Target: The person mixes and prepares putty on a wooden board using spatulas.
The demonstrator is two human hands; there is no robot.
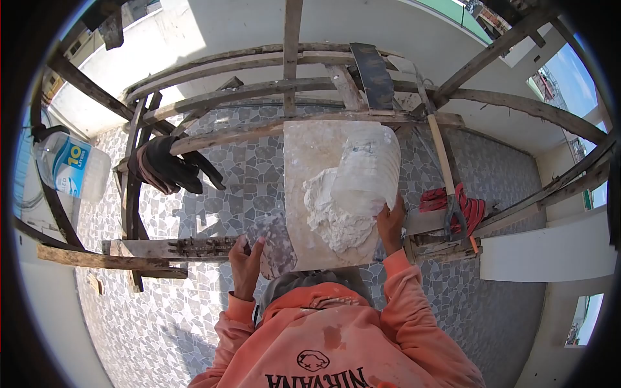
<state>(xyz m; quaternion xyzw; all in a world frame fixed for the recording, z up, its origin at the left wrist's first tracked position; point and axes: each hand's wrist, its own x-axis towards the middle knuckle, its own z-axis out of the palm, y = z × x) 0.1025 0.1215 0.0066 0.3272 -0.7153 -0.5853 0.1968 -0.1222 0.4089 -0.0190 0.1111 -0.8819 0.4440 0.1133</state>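
Observation:
A pale board lies in front of me with a heap of thick white paste on it. On its far right part a translucent plastic container, coated white inside, is tipped on its side, its mouth toward me over the paste. My right hand grips the container's rim at the near right. At the board's near left corner, my left hand is closed on the edge of a thin grey, white-spattered sheet; some of its fingers are hidden.
Wooden beams surround me above a stone-patterned floor. Dark cloth drapes at left near a large water bottle. A shovel leans at right by a red striped cloth. A dark plank stands behind.

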